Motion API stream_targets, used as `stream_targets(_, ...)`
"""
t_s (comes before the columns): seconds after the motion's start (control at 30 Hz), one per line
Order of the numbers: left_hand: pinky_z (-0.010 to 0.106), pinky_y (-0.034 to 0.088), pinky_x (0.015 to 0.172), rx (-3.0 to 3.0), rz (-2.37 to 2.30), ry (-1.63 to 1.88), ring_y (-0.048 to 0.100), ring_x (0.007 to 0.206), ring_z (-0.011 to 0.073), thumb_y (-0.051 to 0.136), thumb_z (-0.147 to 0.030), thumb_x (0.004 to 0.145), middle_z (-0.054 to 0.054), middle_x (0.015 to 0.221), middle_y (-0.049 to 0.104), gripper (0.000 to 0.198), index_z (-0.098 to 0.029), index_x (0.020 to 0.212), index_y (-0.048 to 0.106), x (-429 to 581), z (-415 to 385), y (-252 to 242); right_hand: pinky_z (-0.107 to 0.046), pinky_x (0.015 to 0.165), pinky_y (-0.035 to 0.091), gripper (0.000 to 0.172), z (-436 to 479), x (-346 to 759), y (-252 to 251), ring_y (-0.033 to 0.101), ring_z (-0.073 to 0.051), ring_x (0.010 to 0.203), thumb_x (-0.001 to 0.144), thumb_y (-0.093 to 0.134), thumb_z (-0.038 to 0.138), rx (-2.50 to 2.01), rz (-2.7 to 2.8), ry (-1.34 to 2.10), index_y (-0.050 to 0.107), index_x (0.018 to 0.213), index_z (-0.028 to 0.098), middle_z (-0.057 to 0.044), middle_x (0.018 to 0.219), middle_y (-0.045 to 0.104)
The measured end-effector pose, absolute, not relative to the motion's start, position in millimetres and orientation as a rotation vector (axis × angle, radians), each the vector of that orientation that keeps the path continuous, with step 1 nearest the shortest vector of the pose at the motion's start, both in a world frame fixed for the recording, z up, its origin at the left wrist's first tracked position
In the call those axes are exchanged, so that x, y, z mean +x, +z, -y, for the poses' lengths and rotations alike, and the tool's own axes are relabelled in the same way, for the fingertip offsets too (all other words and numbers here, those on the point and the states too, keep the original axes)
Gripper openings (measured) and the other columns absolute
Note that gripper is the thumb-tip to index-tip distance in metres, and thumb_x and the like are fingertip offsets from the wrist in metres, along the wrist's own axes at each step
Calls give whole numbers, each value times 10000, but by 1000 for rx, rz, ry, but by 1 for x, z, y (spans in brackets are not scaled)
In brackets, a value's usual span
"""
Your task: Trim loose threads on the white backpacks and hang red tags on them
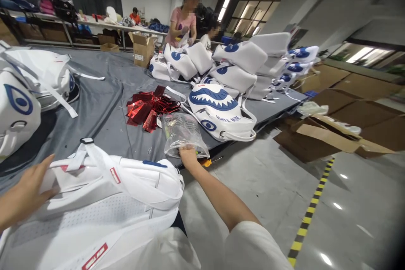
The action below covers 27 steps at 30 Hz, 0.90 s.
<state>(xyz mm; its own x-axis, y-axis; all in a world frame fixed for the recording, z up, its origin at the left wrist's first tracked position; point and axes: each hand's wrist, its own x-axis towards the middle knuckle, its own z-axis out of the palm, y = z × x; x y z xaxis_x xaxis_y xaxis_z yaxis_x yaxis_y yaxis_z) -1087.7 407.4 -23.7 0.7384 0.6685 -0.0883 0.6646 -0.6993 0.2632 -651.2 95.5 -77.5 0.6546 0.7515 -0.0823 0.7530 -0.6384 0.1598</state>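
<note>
A white backpack lies in front of me with its strap side up, its straps carrying red labels. At the backpack's left end is my left hand, its thumb and fingers apart against the white material. My right hand reaches into the mouth of a clear plastic bag, and its fingers are hidden inside. Small contents in the plastic bag are hard to make out. Just behind it, red shiny tags lie fanned out in a pile. Close to my right hand, an orange-handled tool lies at the table edge.
White backpacks with blue eye and teeth patterns are stacked along the table; others lie at left. Open cardboard boxes stand on the floor at right, near yellow-black tape. A person in pink works across the table.
</note>
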Motion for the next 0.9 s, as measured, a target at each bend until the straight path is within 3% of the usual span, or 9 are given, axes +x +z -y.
stream_targets(0.1,446,383,1138,2649,-1101,61,453,1356,334,407,-522,909,-132,1460,464,808,-577,1452,-189,-1083,-401,-19,-383,974,500,159,-84,-658,-74,644,-227,1085,944,598,140,2761,-1362,55,692,1064,93,-124,1077,711)
stream_targets(0.2,454,419,1097,2610,-1180,153,492,1329,326,386,-505,905,-61,1491,452,755,-500,1518,-54,-1082,-400,-26,-316,938,501,266,-69,-672,-68,656,-222,1066,889,545,25,2854,-1485,196,711,1081,104,-132,1096,731)
stream_targets(0.33,450,433,1070,2632,-1230,72,467,1358,341,437,-360,890,155,1525,389,772,-215,1579,120,-1076,-387,-14,-340,891,539,309,-56,-705,-51,690,-216,981,957,427,85,2967,-1601,448,707,1087,102,-135,1060,743)
stream_targets(0.43,556,358,1114,2733,-1235,331,313,1455,419,483,-337,918,270,1594,249,722,-76,1546,240,-1060,-349,18,-375,930,548,314,-63,-739,-25,682,-211,1034,960,416,88,2893,-2137,769,704,1081,128,-128,1064,743)
stream_targets(0.53,511,375,1119,2579,-968,880,456,1368,339,549,-411,934,196,1483,483,529,-145,1388,488,-1036,-296,47,-451,990,532,324,-84,-777,7,592,-262,1235,914,480,40,2499,-2857,961,695,1128,154,-158,1244,682)
stream_targets(0.63,309,541,764,1923,-666,667,678,929,203,612,-436,885,102,1069,706,445,-175,1242,560,-1013,-257,54,-489,996,531,319,-109,-810,29,529,-296,1316,927,487,63,2193,-3211,798,688,1153,161,-178,1329,628)
stream_targets(0.73,188,412,495,1390,-545,379,552,543,93,716,-405,780,-38,667,621,424,-172,1091,546,-1009,-246,44,-493,994,534,352,-127,-830,36,518,-300,1331,947,477,81,1989,-3379,589,653,1241,161,-186,1368,598)
stream_targets(0.83,152,349,471,1237,-650,557,470,489,52,748,-335,755,-95,570,530,335,-186,927,502,-1023,-249,32,-438,959,551,435,-139,-840,39,568,-275,1281,931,546,69,2315,-3260,504,575,1352,174,-186,1375,593)
stream_targets(0.9,150,369,498,1207,-699,707,495,526,48,739,-316,775,-85,608,550,296,-185,872,492,-1033,-249,28,-336,848,577,372,-146,-845,43,666,-221,1112,934,597,109,2586,-3137,157,604,1298,189,-141,1241,678)
